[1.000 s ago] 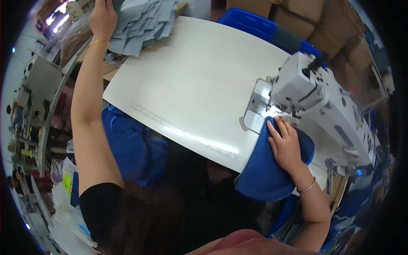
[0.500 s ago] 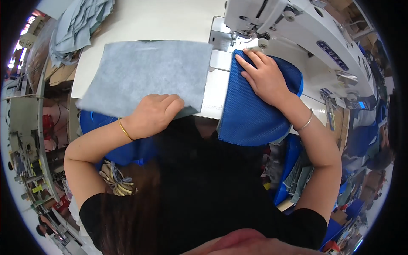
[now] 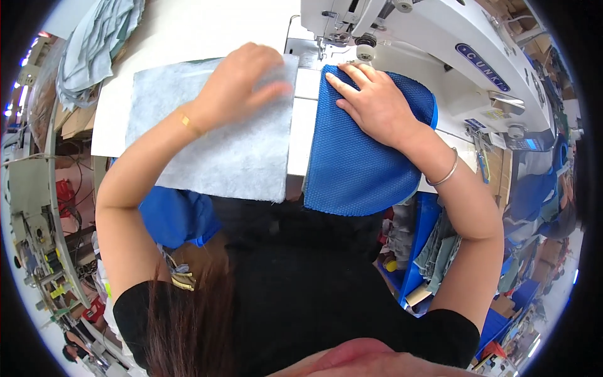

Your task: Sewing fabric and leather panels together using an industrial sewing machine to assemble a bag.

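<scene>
My right hand (image 3: 375, 100) lies flat with fingers spread on a blue mesh fabric piece (image 3: 358, 166), rounded on its right side. Its upper end is close to the needle area of a white sewing machine (image 3: 427, 38). To the left, a pale grey-blue fabric sheet (image 3: 239, 160) is spread over the table, its near edge hanging past the table's front. Over that sheet, blurred by motion, is my left hand (image 3: 242, 85), thumb apart from the fingers and nothing seen in it. Whether it touches the sheet I cannot tell.
Grey-green cut pieces (image 3: 97, 47) are heaped at the far left of the white table (image 3: 195, 31). Blue fabric (image 3: 176, 217) hangs below the front edge at left. Under the right side, a blue bin (image 3: 418, 242) stands beside more grey-green pieces (image 3: 443, 251).
My left hand has let go of the grey-blue sheet's near edge and moved up over it. The sheet's near right corner now lies unfolded. My right hand stays on the blue mesh piece.
</scene>
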Tool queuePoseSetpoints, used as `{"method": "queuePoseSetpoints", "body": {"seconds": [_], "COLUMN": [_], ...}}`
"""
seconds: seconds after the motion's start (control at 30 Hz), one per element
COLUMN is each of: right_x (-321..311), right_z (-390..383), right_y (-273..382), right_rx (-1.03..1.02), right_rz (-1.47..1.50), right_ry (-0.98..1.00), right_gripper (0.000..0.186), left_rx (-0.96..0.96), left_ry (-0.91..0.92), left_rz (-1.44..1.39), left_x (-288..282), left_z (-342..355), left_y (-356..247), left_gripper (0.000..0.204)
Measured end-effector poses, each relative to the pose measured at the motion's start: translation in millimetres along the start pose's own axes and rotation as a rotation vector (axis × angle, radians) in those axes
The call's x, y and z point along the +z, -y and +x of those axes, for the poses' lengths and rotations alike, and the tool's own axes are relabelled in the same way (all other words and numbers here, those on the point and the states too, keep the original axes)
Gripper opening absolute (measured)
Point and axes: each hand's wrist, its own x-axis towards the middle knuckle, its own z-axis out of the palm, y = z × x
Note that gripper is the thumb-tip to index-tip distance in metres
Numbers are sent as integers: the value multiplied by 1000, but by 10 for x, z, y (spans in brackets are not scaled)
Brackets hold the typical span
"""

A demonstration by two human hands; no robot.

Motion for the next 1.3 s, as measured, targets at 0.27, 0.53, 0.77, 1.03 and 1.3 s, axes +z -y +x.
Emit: {"method": "queuePoseSetpoints", "body": {"seconds": [0.27, 0.53, 0.77, 1.03, 1.3], "right_x": [-27, -42, -99, -126, -155], "right_z": [-16, 33, 88, 243, 417], "right_y": [-61, -85, -119, -212, -274], "right_rx": [-7, -9, -76, 268, 524], "right_rz": [27, 64, -14, -37, 257], "right_ry": [-39, 0, 10, 83, 185], "right_gripper": [44, 41, 41, 37, 33], "left_rx": [232, -970, -1154, -1048, -1063], "left_ry": [222, 80, -267, -161, -107], "left_rz": [3, -1799, -1775, -1732, -1790], "left_x": [-193, 742, 879, 952, 881], "left_z": [-821, -1237, -674, -788, -754], "left_y": [-1018, -1808, -1960, -1865, -1863], "left_gripper": [80, 59, 33, 33, 37]}}
